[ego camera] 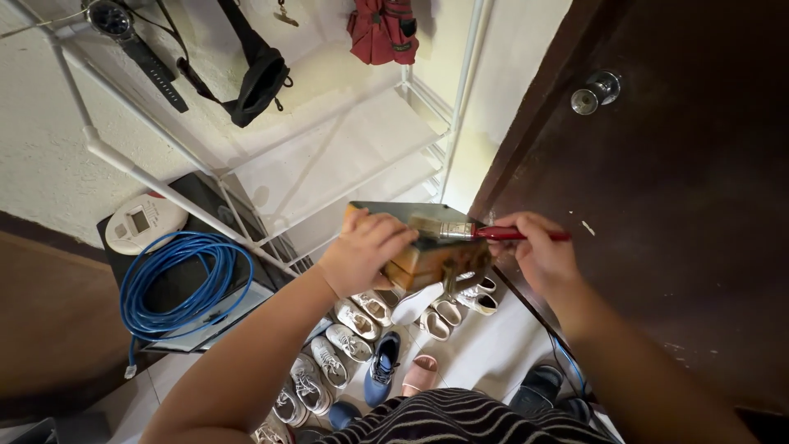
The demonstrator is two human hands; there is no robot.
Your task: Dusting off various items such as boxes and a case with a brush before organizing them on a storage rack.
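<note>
The left hand (364, 251), arm raised from the lower left, is clamped over the top of a worn brown shoe (427, 259) held up in front of the white shelf rack (345, 156). The right hand (538, 251), arm bent in beside the dark door (657, 205), pinches the red handle of a paintbrush (472, 232) whose bristles rest on the shoe. Below them, pairs of shoes (353, 345) lie in rows on the floor (485, 345).

Round white device with small grey screen (140, 220), beside blue cable coil (177, 284)
</note>
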